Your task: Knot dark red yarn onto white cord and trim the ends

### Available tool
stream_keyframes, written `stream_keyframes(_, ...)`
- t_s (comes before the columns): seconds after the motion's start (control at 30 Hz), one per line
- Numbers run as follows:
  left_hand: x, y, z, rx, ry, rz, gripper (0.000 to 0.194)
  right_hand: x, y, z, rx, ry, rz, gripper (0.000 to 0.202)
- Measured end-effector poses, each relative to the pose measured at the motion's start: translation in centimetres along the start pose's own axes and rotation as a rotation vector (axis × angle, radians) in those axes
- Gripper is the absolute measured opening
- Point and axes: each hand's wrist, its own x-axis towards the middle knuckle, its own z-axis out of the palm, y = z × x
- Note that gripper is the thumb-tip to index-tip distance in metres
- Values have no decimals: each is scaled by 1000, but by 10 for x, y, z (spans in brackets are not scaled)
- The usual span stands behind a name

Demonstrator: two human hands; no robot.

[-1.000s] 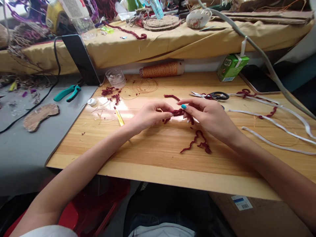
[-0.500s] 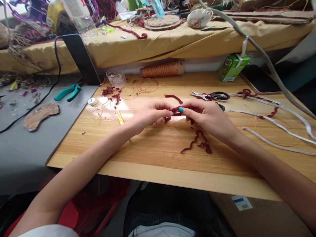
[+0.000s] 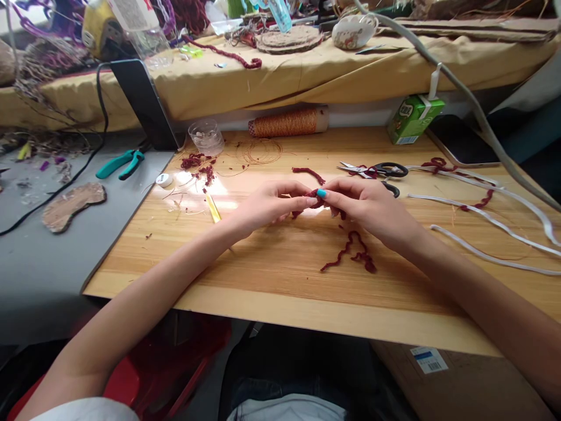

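Note:
A piece of dark red yarn [image 3: 312, 197] is pinched between both hands above the middle of the wooden board. My left hand [image 3: 278, 203] is closed on its left part, thumb and index finger pressed together. On the yarn's right part, my right hand [image 3: 357, 202] is closed, its blue-painted thumbnail showing. Fingers partly cover the yarn, so its full shape is hidden. Just behind the hands lies a short red cord [image 3: 309, 172]. A thin curled red strand [image 3: 346, 252] rests in front of them. Black-handled scissors [image 3: 385, 169] lie open beyond my right hand.
White cords [image 3: 486, 213] and a dark phone [image 3: 464, 140] lie at right, near a green drink carton [image 3: 414, 118]. Behind stand an orange thread cone [image 3: 284, 123] and a clear cup [image 3: 205, 137]. Teal pliers [image 3: 120, 164] lie left; a yellow-handled tool [image 3: 213, 208] lies near my left wrist.
My left thumb has slid slightly right along the yarn, closer to my right thumb. The gap in the yarn between the hands looks smaller. Everything else stays in place.

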Motion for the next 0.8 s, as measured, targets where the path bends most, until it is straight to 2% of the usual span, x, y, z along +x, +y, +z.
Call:
stream_keyframes(0.2,0,-1,1,0,75,36,25,0,0,-1,-32,10,8,24)
stream_keyframes(0.5,-1,2,0,-43,39,92,28,1,1,-3,-13,32,18,20)
stream_keyframes(0.63,0,3,1,-42,32,60,26,2,6,-2,-56,49,15,22)
stream_keyframes(0.7,0,2,1,-45,50,40,25,3,9,-3,-118,111,-11,24)
stream_keyframes(0.8,1,0,-1,-59,90,30,23,1,4,-5,-273,288,-151,25)
